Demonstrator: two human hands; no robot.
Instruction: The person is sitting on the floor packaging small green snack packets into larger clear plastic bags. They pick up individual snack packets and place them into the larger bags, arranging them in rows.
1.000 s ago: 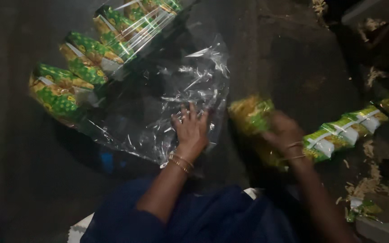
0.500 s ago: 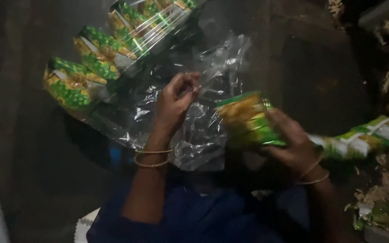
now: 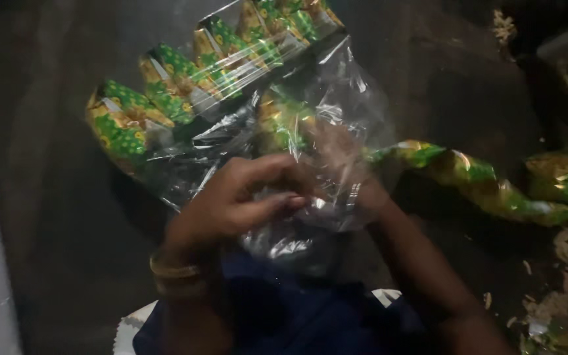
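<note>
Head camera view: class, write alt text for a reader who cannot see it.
The left hand holds open a clear plastic bag while the right hand, inside it, pushes in a green-and-yellow packet. A row of similar packets already lies in the bag.

Clear plastic bag (image 3: pixel 336 125): crinkled, glossy, transparent, open end pulled toward the body, pinched at the mouth by the left hand (image 3: pixel 231 204). Green-and-yellow snack packet (image 3: pixel 283 119) inside the bag, seen blurred through the film, gripped by the right hand (image 3: pixel 340 164), itself reaching inside the plastic. Row of matching green-and-yellow packets (image 3: pixel 185 85) already packed along the far side of the bag, standing edge to edge in a slanted line from lower left to upper right.
</note>
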